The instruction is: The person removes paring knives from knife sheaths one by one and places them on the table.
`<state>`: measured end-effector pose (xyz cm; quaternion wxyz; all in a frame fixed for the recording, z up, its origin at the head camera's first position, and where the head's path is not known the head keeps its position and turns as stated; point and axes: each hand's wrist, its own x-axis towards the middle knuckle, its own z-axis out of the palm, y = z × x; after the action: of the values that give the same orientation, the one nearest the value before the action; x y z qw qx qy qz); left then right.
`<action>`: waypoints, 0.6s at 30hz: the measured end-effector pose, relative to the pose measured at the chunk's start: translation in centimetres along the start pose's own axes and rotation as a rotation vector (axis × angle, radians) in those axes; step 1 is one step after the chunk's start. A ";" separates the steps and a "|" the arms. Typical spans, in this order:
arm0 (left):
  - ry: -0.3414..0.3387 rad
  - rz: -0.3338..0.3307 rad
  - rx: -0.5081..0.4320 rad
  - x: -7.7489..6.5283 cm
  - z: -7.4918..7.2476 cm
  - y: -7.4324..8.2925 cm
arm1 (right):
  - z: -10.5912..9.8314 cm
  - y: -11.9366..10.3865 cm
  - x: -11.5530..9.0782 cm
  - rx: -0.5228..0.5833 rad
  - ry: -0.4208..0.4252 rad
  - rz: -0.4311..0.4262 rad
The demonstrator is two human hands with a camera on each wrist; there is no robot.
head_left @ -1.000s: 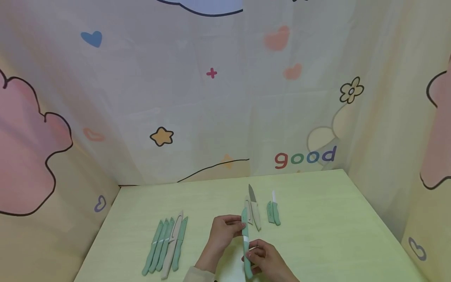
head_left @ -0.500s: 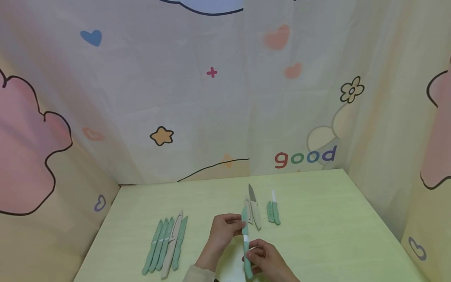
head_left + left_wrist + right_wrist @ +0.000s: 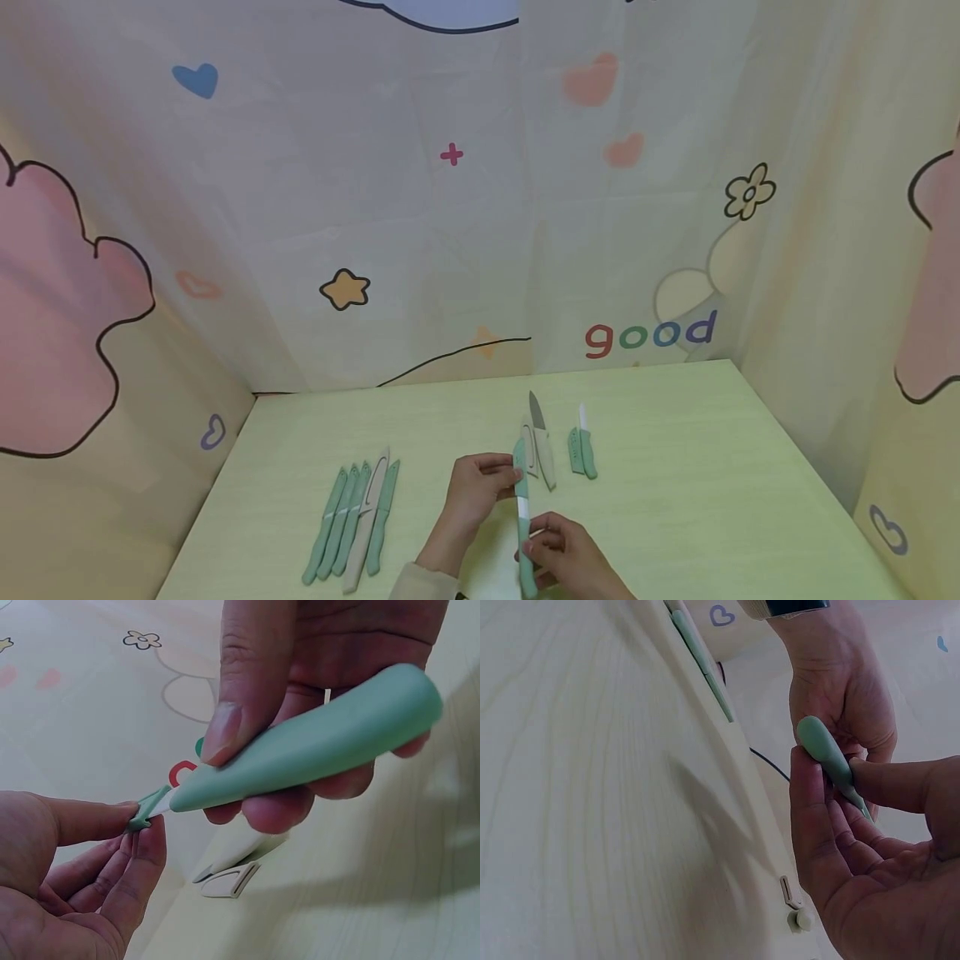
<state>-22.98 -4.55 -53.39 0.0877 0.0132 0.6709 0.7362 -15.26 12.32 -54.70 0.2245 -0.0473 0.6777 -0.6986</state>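
A green-handled knife is held up over the table, with its blade partly inside a green sheath. A short white stretch of blade shows between handle and sheath. My left hand pinches the sheath between thumb and fingers, plainly seen in the left wrist view. Lower down, my right hand grips the handle, its thumb on one side and fingers on the other. In the right wrist view the handle's butt faces the camera; the sheath is mostly hidden there.
Several sheathed green knives and a sheathed beige knife lie in a row at left. Behind my hands lie a bare beige knife and its sheath. Farther right are a small green knife and its sheath.
My right hand has shifted slightly toward me with the handle, and more white blade shows below the sheath. The left hand stays almost still.
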 end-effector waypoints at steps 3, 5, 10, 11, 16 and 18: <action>0.004 0.004 -0.001 0.0 0.1 0.0 | 0.0 0.0 -0.1 0.002 -0.003 0.003; 0.007 0.006 -0.002 0.1 0.1 0.0 | 0.0 -0.1 -0.2 0.002 -0.005 0.007; 0.010 0.015 -0.005 0.1 0.0 0.1 | 0.1 -0.3 -0.4 -0.011 0.001 0.030; 0.012 0.015 -0.008 0.1 0.0 0.1 | 0.1 -0.3 -0.4 -0.014 -0.001 0.032; 0.029 0.013 -0.015 0.1 -0.1 0.2 | 0.1 -0.1 -0.5 -0.029 -0.008 0.049; 0.034 0.014 -0.016 0.1 -0.2 0.3 | 0.2 0.0 -0.6 -0.029 -0.010 0.060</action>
<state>-23.18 -4.74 -53.13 0.0715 0.0047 0.6664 0.7421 -14.70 12.37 -54.58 0.2480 -0.0335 0.6879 -0.6813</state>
